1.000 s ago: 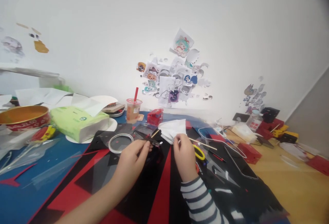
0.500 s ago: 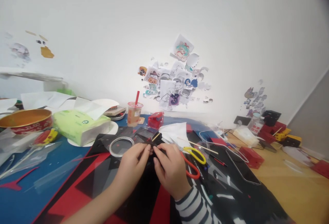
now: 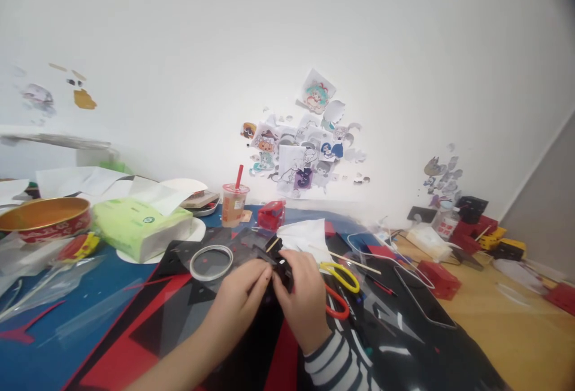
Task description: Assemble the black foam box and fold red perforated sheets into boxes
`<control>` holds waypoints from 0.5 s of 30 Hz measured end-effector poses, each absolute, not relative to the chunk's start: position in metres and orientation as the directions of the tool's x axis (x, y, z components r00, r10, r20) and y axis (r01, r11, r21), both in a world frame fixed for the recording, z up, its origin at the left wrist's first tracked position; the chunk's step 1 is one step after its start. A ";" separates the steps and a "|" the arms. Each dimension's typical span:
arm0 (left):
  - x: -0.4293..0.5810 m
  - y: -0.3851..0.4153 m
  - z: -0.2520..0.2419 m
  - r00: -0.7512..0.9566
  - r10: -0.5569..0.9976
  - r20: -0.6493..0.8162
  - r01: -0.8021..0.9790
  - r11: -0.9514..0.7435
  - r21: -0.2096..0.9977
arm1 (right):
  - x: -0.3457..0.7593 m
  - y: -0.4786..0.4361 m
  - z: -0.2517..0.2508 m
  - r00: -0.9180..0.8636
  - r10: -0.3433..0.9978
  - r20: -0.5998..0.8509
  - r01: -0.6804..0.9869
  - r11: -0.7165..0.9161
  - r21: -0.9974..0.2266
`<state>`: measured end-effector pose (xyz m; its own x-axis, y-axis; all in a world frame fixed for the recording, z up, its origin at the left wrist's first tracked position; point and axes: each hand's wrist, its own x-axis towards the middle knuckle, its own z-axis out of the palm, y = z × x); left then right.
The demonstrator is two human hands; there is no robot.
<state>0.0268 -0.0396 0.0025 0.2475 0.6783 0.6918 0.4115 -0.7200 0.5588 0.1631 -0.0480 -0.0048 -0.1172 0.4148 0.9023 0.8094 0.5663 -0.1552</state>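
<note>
My left hand [image 3: 240,294] and my right hand [image 3: 302,295] meet over the black and red sheet [image 3: 188,319]. Together their fingertips pinch a small black piece [image 3: 281,268] between them. A thin wooden stick [image 3: 271,245] pokes out just above the piece. A clear tape ring [image 3: 211,261] lies just left of my left hand. Scissors with yellow and red handles [image 3: 339,286] lie to the right of my right hand. My right wrist wears a striped sleeve [image 3: 335,361].
A green tissue pack [image 3: 141,226], a gold round tin [image 3: 45,216] and a drink cup with a red straw [image 3: 233,202] stand at the back left. White folded paper [image 3: 305,232], a red box [image 3: 271,214] and red and black boxes [image 3: 467,223] lie further back and right.
My right hand left the white paper and came left to join my left hand on the small black piece. The scissors came into view as it moved.
</note>
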 end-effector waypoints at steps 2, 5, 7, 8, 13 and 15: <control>0.023 -0.039 0.004 0.278 0.644 0.713 0.410 -0.750 0.519 | 0.165 -0.044 -0.004 -0.080 0.469 0.879 0.776 0.583 -0.241; 0.013 -0.033 0.007 0.223 0.630 0.744 0.442 -0.746 0.498 | 0.167 -0.039 -0.003 -0.016 0.515 0.857 0.710 0.610 -0.353; 0.006 -0.024 0.009 0.140 0.657 0.741 0.465 -0.704 0.537 | 0.169 -0.035 -0.002 0.071 0.574 0.816 0.627 0.610 -0.484; 0.003 -0.019 0.010 0.104 0.688 0.718 0.458 -0.674 0.580 | 0.171 -0.033 -0.001 0.125 0.625 0.771 0.542 0.608 -0.581; -0.002 0.001 0.006 0.186 0.820 0.541 0.306 -0.572 0.761 | 0.180 -0.020 0.004 0.172 0.851 0.497 0.009 0.503 -0.864; 0.000 0.004 0.003 0.249 0.820 0.515 0.272 -0.570 0.775 | 0.182 -0.015 0.006 0.140 0.870 0.473 -0.046 0.483 -0.874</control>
